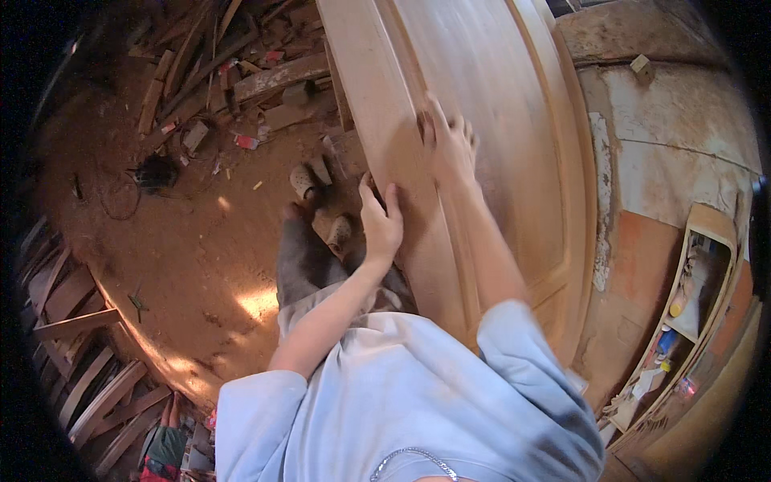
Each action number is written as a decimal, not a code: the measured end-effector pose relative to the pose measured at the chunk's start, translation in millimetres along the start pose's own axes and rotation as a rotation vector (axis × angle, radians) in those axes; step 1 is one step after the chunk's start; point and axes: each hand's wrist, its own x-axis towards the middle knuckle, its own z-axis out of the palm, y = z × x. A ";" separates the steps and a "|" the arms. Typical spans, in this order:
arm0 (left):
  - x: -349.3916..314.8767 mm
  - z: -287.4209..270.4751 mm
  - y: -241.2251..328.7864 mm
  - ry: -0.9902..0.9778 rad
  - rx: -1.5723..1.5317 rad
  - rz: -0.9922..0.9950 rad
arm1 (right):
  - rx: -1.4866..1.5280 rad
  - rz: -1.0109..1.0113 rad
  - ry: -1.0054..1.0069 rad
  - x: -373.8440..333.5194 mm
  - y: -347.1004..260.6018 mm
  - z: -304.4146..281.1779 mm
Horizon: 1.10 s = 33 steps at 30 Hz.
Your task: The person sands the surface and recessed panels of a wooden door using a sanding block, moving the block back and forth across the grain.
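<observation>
Long panelled wooden door (498, 120): pale tan, darker brown lines lengthwise. Loose cloth shirt (401, 377): light blue. Earthen floor (193, 257): reddish brown.

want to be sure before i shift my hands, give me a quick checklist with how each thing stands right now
1. Left hand at the left edge of the large pale-brown panelled wooden door: ok.
2. Right hand on the door's upper face, by the long wooden moulding: ok.
3. Anything held under the right hand: cannot tell, its underside is hidden.
4. Support beneath the door: cannot tell, out of sight.
5. Footing: not ok, I'd say; loose brown wood scraps litter the reddish-brown dirt floor ahead.
6. Long, cream-rimmed open box at right: ok, apart from the door.
</observation>
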 end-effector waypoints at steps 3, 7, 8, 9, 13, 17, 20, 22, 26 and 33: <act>14.3 -26.7 -0.9 -0.041 0.029 -0.043 | 0.015 0.067 -0.054 -116.4 26.5 -8.6; 72.6 -55.1 -19.1 0.093 -0.160 -0.200 | -0.053 0.110 -0.205 -222.7 71.1 -29.0; 92.8 -54.8 -3.0 0.103 -0.048 -0.150 | -0.055 0.119 -0.214 -210.2 71.3 -27.6; 108.6 -57.8 -0.1 0.103 -0.031 -0.164 | -0.026 0.077 -0.183 -200.2 63.9 -25.8; 190.9 -36.5 29.2 0.087 -0.074 -0.106 | -0.067 0.001 -0.009 -62.3 17.7 -0.2; 264.6 -23.7 62.3 0.127 -0.151 -0.137 | 0.032 -0.048 0.030 122.3 -54.4 4.6; 306.1 -3.3 91.5 0.362 -0.271 -0.172 | 0.000 -0.068 0.018 190.9 -55.7 3.7; 341.3 -15.1 99.8 0.366 -0.264 -0.106 | -0.007 -0.050 0.028 178.8 -62.8 2.2; 411.0 -20.0 87.3 0.314 -0.117 -0.017 | -0.046 0.065 -0.089 53.7 -19.6 -2.3; 431.2 0.5 104.5 -0.139 0.065 -0.222 | -0.100 0.033 -0.060 60.3 -34.1 -9.3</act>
